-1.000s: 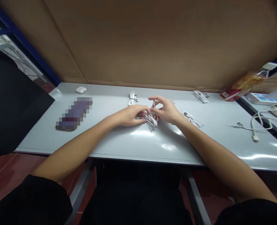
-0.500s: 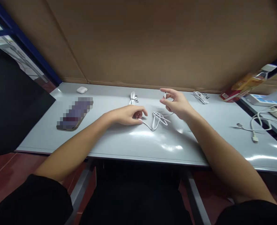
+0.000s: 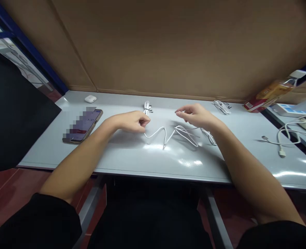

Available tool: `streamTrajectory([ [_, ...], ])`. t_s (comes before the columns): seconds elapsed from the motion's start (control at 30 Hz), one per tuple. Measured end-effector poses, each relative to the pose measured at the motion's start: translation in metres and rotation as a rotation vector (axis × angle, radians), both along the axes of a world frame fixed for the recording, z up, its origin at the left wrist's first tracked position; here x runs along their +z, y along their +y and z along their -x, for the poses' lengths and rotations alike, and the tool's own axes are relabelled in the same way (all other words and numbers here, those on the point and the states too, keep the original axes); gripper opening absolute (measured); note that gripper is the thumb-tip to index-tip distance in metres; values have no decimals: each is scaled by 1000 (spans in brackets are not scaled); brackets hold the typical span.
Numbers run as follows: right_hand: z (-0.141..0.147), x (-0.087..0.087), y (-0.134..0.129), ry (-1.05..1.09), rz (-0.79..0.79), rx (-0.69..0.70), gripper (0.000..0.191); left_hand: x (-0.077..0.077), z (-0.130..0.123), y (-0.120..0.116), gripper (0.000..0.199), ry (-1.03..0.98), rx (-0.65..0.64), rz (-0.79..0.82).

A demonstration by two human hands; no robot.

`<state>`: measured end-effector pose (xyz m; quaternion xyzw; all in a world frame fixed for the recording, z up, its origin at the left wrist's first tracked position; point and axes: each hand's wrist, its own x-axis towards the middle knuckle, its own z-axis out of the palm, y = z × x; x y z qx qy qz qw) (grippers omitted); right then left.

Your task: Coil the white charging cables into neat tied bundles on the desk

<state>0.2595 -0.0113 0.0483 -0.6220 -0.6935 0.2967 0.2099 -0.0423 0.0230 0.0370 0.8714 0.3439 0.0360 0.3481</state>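
Observation:
A loose white cable [image 3: 185, 134] lies in uneven loops on the grey desk in front of me. My left hand [image 3: 133, 121] is closed on one end of it, left of the loops, with the connector hidden in the fingers. Above and behind the loops is my right hand [image 3: 194, 114], thumb and forefinger drawn together in a pinch. Whatever sits at those fingertips is too small to make out. More of the cable runs beneath my right wrist. Just beyond my left hand lies a bundled white cable [image 3: 146, 107], bound with a dark tie.
A phone [image 3: 84, 126] and a white earbud case [image 3: 90, 99] lie on the left of the desk [image 3: 142, 162]. Toward the right are another coiled cable [image 3: 221, 107], a tilted bottle [image 3: 269, 93] and a cable with exposed plugs [image 3: 281, 152]. A brown panel [image 3: 155, 48] closes the back.
My left hand has moved left, drawing its cable end along and stretching the loops out. My right hand has lowered slightly, and the white connector seen between its fingers no longer shows.

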Motion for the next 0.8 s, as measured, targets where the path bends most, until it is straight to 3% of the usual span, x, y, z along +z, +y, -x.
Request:
streamTrajectory([
  [0.17,-17,7,3,-104,-29,-20,26,7,21,11,21,62,75,8],
  [0.37,8,-4,0,302,14,-20,41,2,-5,-4,13,-71,26,-43],
  [0.47,30,-13,-5,559,47,11,54,-6,-24,-16,30,-88,38,-96],
  [0.57,44,-16,-10,745,81,-16,58,-16,-37,-21,44,-149,137,-129],
  [0.8,48,-13,-12,891,97,-48,61,-32,-45,-15,33,-364,284,70],
])
